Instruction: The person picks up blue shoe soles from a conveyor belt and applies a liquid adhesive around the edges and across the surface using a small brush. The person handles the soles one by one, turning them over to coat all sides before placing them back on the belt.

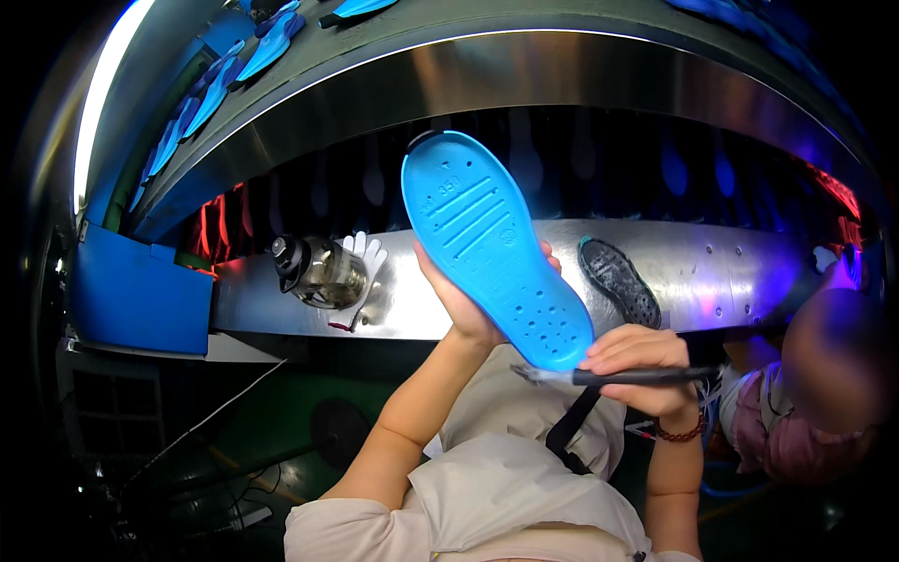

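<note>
A bright blue shoe sole [501,244] is held up in front of me, its face with grooves and small holes turned toward me. A dark patch shows at its far rounded end. My left hand [459,300] is closed around it from behind, with part of the fingers hidden by the sole. In my right hand [646,361] is a slim brush with a black handle [646,377]. The brush's pale tip lies at the sole's near end. The fingertips of that hand are at the sole's near right edge, seemingly touching it.
On the metal shelf [412,290] lies a dark sole [620,281]. A dark see-through bottle [328,273] stands on a white glove [373,258] to the left. Beyond, a belt [599,21] carries blue pieces [272,45]. Another person [777,412] is at the right.
</note>
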The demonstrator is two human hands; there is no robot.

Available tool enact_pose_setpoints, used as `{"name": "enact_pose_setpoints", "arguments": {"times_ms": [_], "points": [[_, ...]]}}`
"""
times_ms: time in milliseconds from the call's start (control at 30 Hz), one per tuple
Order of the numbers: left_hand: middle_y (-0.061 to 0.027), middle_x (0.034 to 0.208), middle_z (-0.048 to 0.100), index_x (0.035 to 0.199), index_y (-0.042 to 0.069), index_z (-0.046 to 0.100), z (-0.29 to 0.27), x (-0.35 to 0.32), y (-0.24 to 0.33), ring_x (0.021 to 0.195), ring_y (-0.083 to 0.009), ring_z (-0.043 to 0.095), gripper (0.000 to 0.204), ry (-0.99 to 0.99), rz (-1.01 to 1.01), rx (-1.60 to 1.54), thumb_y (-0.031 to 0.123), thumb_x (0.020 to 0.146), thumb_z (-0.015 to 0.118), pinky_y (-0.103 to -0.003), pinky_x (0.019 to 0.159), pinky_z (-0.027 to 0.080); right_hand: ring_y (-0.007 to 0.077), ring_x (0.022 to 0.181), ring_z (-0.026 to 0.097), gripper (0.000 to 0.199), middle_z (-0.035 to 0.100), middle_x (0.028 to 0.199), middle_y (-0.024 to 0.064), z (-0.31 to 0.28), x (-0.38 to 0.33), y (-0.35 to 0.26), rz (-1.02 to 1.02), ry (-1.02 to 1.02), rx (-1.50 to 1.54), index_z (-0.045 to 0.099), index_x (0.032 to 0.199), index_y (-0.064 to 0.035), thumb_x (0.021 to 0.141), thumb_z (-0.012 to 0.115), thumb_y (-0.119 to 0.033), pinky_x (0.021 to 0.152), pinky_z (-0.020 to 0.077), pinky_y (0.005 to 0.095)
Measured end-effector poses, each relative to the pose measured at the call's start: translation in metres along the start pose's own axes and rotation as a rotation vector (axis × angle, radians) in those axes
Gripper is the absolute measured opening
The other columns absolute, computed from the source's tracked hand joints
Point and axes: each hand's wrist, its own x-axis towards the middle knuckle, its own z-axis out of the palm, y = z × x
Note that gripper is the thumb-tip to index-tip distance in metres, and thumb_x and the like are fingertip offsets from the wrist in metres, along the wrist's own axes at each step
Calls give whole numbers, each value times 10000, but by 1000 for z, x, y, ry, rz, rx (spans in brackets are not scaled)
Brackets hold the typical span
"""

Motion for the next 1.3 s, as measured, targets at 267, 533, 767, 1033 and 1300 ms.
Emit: {"name": "enact_pose_setpoints", "arguments": {"times_ms": [267, 533, 767, 1033, 1300], "points": [[-210, 935, 585, 1141, 16, 469, 1, 7, 14, 816, -316, 596, 1008, -41, 20, 76, 816, 703, 39, -426, 724, 505, 252, 880, 608, 211, 657, 882, 142, -2, -5, 15, -21, 56, 159, 654, 867, 34, 656, 655, 45, 806, 477, 324], [-205, 1224, 470, 1347, 35, 274, 12, -22, -19, 1071, -316, 522, 844, -38, -100, 21, 682, 807, 239, -437, 890, 443, 257, 898, 620, 210, 612, 976, 223, 31, -2, 16, 225, 460, 727, 574, 964, 83, 762, 585, 29, 788, 518, 336], [-197, 1165, 513, 1287, -40, 341, -6, -3, 13, 1005, -250, 561, 614, -332, -476, 139, 345, 839, 510, -343, 882, 448, 248, 808, 658, 251, 644, 955, 188, -2, 4, -23, 415, 130, 39, 646, 915, 30, 668, 664, 67, 741, 522, 305], [-203, 1166, 524, 1259, -49, 414, -2, 2, 27, 1009, -251, 559, 571, -109, -997, 362, 312, 824, 493, -329, 877, 441, 233, 858, 648, 188, 653, 965, 122, -17, 12, -32, 1, -195, -160, 649, 919, -24, 733, 664, -42, 730, 525, 280], [-210, 1179, 520, 1240, -54, 444, 3, 1, 46, 1012, -241, 554, 615, -223, -964, 585, 393, 822, 512, -321, 875, 435, 262, 863, 647, 173, 652, 940, 157, -27, 12, -34, 83, -248, -196, 649, 879, -1, 708, 668, 7, 734, 520, 304]]}}
